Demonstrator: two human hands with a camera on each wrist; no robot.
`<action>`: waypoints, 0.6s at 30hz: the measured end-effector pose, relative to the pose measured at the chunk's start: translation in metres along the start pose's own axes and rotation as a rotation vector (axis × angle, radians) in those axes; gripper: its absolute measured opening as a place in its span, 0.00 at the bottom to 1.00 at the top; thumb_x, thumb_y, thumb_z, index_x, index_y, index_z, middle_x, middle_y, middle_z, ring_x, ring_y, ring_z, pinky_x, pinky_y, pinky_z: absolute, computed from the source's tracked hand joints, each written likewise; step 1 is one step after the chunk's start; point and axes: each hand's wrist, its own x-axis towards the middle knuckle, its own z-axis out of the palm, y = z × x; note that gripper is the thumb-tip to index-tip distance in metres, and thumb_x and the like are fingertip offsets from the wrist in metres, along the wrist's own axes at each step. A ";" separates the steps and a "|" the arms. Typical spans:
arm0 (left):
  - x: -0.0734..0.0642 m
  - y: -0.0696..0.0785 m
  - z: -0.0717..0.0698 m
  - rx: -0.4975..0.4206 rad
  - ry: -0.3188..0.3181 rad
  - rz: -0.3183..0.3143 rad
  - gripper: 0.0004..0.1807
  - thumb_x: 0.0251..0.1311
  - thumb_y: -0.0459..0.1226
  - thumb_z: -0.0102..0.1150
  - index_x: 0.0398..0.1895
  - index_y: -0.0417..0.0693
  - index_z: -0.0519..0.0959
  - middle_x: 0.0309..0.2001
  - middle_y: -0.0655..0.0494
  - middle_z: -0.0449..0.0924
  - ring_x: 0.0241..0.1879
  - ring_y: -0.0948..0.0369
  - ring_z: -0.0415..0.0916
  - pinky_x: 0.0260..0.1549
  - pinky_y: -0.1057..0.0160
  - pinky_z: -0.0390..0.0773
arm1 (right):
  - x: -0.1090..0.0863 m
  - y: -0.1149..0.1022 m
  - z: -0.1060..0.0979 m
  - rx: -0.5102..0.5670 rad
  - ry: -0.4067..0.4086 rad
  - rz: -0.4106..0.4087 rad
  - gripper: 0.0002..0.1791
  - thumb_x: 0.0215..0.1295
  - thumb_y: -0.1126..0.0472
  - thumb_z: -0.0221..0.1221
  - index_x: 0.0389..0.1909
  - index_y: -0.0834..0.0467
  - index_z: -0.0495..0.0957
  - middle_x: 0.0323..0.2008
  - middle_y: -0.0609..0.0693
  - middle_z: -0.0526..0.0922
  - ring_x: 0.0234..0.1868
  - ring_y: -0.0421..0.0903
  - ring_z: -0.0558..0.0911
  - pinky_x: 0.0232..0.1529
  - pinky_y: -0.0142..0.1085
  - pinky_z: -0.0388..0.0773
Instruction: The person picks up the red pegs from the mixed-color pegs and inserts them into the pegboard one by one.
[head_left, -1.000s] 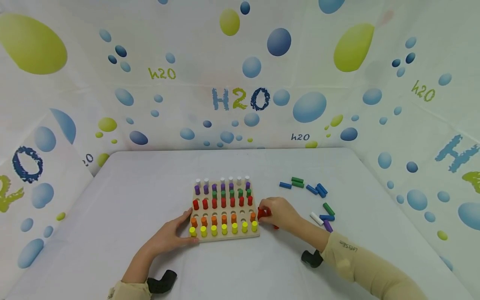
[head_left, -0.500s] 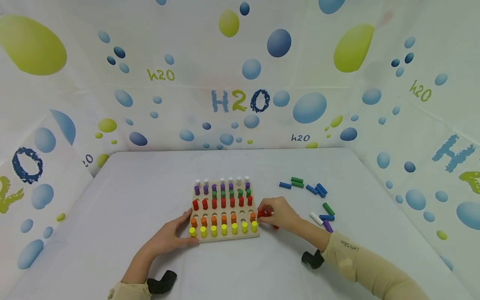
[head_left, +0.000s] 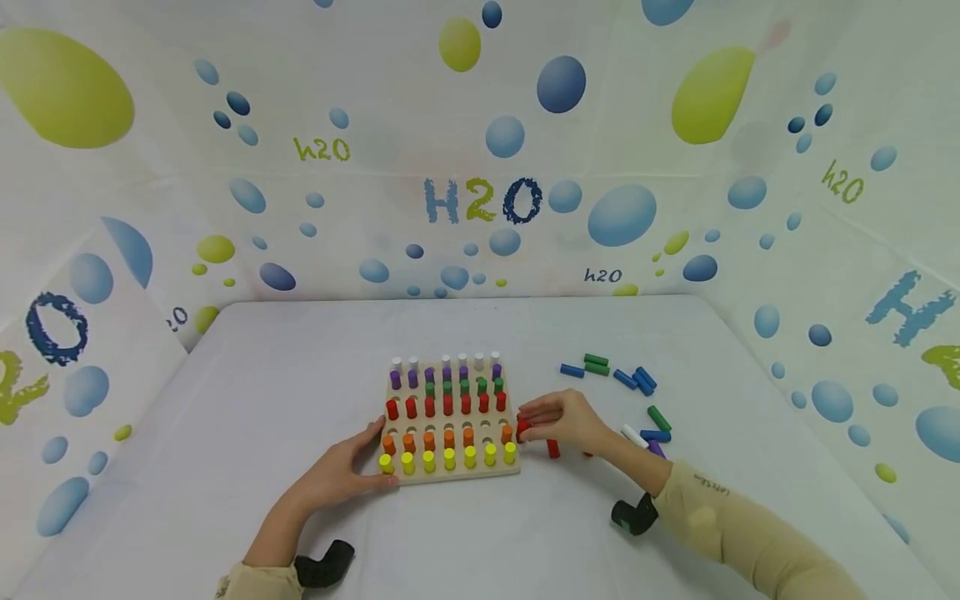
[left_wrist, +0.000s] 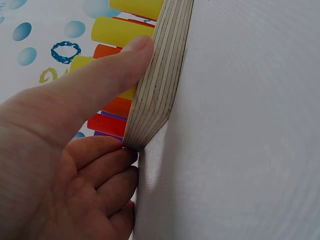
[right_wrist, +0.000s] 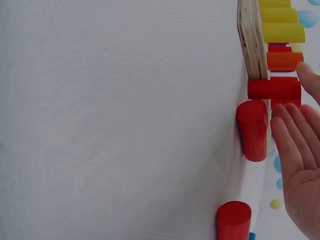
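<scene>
A wooden pegboard (head_left: 457,477) with rows of coloured pegs stands at the middle of the table. My left hand (head_left: 341,471) holds its near left corner, thumb (left_wrist: 107,75) on the front edge and fingers along the left side. Just off the board's right edge, my right hand (head_left: 566,418) has its fingers straight and thumb apart. A red peg (right_wrist: 275,90) stands upright by its fingertips, between thumb and fingers in the right wrist view. Another red peg (head_left: 552,448) lies on its side below the hand. A third red peg (right_wrist: 234,222) is partly hidden by the wrist in the head view.
Loose blue pegs (head_left: 624,379), green pegs (head_left: 597,368), a white peg (head_left: 633,436) and a purple peg (head_left: 656,450) lie on the white tablecloth (head_left: 300,358) to the right. Some board holes (head_left: 429,432) between the red and orange rows show no pegs.
The right hand's fingers have spread from the red pegs they held. One red peg now stands beside the board, with others lying apart from it. The left hand stays put.
</scene>
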 end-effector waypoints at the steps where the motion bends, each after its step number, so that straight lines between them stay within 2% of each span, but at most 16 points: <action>1: 0.000 0.000 0.000 0.001 -0.001 0.003 0.54 0.42 0.53 0.69 0.70 0.43 0.51 0.68 0.39 0.51 0.67 0.42 0.46 0.61 0.40 0.51 | 0.000 0.001 0.000 0.012 -0.006 0.010 0.23 0.49 0.59 0.68 0.46 0.66 0.79 0.41 0.57 0.83 0.42 0.47 0.83 0.42 0.34 0.78; 7: -0.002 0.001 -0.001 0.007 -0.005 0.013 0.54 0.44 0.53 0.68 0.70 0.43 0.50 0.68 0.39 0.51 0.67 0.42 0.46 0.61 0.40 0.52 | 0.000 0.003 -0.001 0.056 -0.032 0.016 0.22 0.50 0.60 0.67 0.45 0.67 0.79 0.40 0.58 0.83 0.42 0.47 0.83 0.43 0.34 0.78; 14: -0.001 0.000 -0.001 0.003 -0.002 0.009 0.54 0.43 0.54 0.68 0.70 0.43 0.50 0.68 0.40 0.50 0.67 0.42 0.46 0.61 0.40 0.51 | 0.001 0.004 -0.001 0.013 -0.039 0.006 0.17 0.52 0.63 0.65 0.42 0.67 0.81 0.38 0.57 0.84 0.40 0.46 0.83 0.41 0.32 0.78; 18: 0.000 -0.001 0.000 0.000 0.001 0.004 0.54 0.43 0.53 0.68 0.70 0.44 0.51 0.68 0.40 0.50 0.67 0.42 0.46 0.61 0.40 0.51 | 0.000 -0.003 -0.001 -0.019 -0.036 -0.006 0.13 0.52 0.68 0.64 0.40 0.68 0.81 0.37 0.59 0.84 0.40 0.48 0.83 0.41 0.32 0.79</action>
